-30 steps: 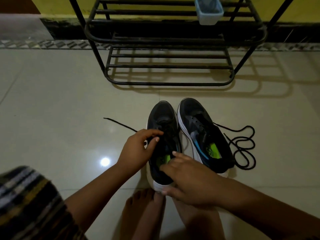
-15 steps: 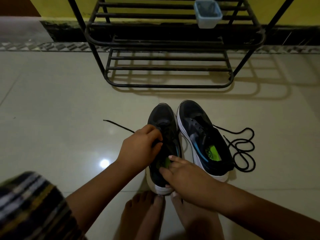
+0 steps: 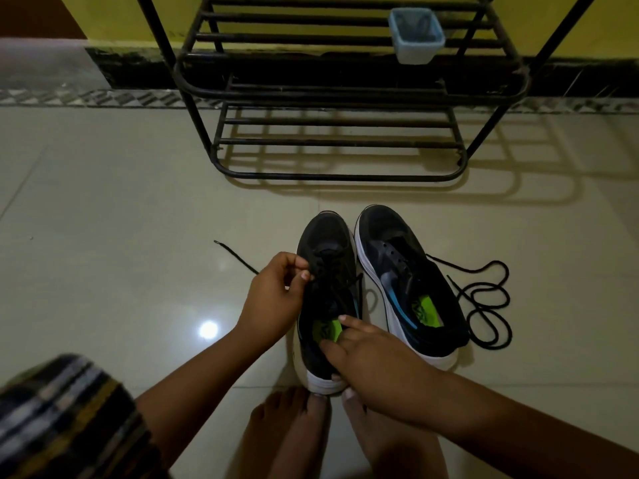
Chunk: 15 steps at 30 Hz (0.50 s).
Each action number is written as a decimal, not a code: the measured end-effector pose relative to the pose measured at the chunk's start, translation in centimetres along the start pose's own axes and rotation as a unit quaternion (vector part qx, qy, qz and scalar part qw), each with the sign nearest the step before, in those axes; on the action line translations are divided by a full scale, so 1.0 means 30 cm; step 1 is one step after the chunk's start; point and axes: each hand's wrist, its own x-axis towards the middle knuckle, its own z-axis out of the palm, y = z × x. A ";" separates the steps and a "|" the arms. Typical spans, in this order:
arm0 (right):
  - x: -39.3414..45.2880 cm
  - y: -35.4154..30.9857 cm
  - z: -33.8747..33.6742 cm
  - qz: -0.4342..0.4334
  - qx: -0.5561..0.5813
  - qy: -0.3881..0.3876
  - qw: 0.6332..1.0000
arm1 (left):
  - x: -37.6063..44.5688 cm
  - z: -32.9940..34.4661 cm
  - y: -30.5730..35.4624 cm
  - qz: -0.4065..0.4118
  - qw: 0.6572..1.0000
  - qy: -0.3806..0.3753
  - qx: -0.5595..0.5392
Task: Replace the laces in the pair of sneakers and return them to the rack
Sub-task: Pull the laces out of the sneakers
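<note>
Flanking the left sneaker [image 3: 326,271], both hands pinch lace and grip heel.

2 sneakers [image 3: 373,281] lie before the rack [image 3: 332,95], loose lace [image 3: 484,302] right.

A home entryway: tiled floor [image 3: 103,236], yellow wall [image 3: 121,15], metal shoe rack [image 3: 339,95].
</note>
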 end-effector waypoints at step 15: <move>-0.004 0.008 0.019 -0.017 -0.008 0.008 1.000 | 0.052 -0.069 0.058 0.038 0.993 0.067 0.094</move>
